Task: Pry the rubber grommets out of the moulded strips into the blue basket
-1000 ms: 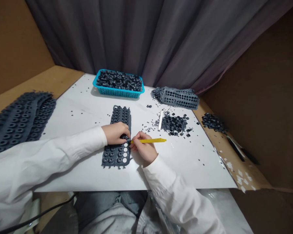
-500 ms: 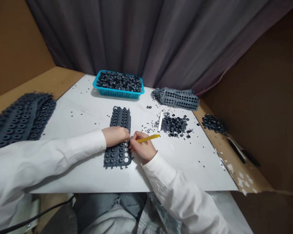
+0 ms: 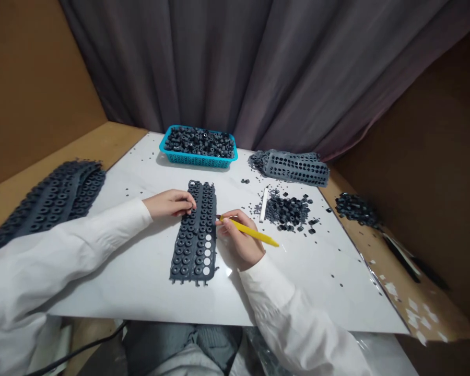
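A dark grey rubber sheet (image 3: 191, 230) with rows of ring-shaped raised pieces lies lengthwise in front of me. Several round holes down its right-hand column show the white table through them. My left hand (image 3: 171, 202) is over the sheet's left edge, thumb and fingers pinched together; what they hold, if anything, is hidden. At the right edge, my right hand (image 3: 241, 237) grips a slim yellow pen-shaped tool (image 3: 254, 233). Its dark tip points left at the sheet, close to the right column above the holes.
Behind stands a blue basket (image 3: 199, 161) full of small dark rubber pieces. To the right are a white stick (image 3: 263, 204), a pile of dark bits (image 3: 290, 210) and punched sheets (image 3: 295, 168). More ringed sheets (image 3: 50, 196) lie left; a knife-like tool (image 3: 401, 256) is far right.
My left hand has drawn back from the right column toward the sheet's left edge. The yellow tool has swung so its tip points left at the sheet. The view has shifted slightly.
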